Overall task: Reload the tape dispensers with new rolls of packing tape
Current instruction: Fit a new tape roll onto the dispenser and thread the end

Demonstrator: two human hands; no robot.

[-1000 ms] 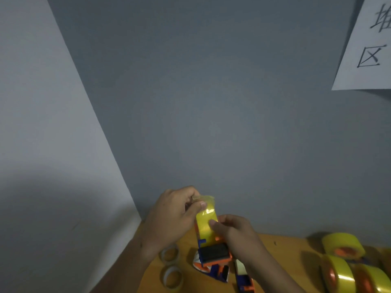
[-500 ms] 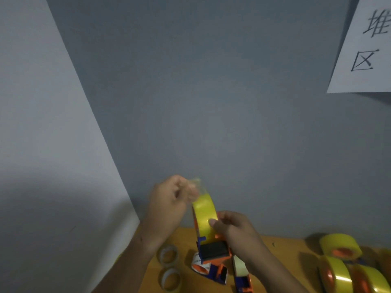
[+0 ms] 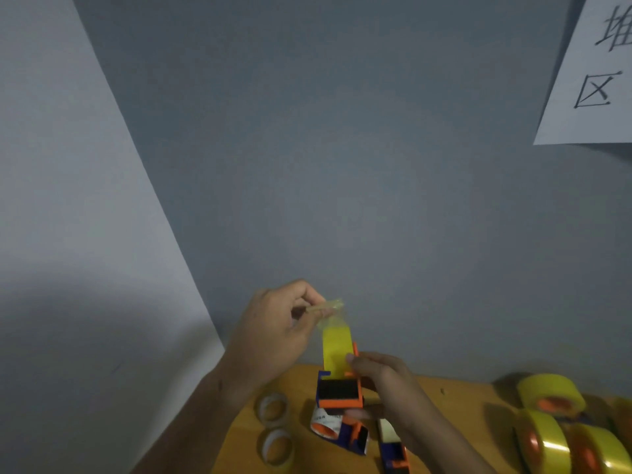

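My right hand (image 3: 379, 381) grips a blue and orange tape dispenser (image 3: 340, 393) loaded with a yellow tape roll (image 3: 337, 350), held above the table's far edge. My left hand (image 3: 277, 330) pinches the loose clear end of that tape (image 3: 330, 307) between thumb and fingers, just above the roll. Three new yellow rolls with orange cores (image 3: 550, 398) lie at the right. Two more dispensers (image 3: 345, 431) lie on the table under my hands, partly hidden.
Two spent cardboard cores (image 3: 273, 408) lie at the left of the wooden table (image 3: 455, 405). A grey wall stands right behind the table. A white paper sign (image 3: 595, 73) hangs at the upper right.
My left hand has pulled the tape end up off the roll and slightly to the right. My right hand and the dispenser stayed nearly in place.
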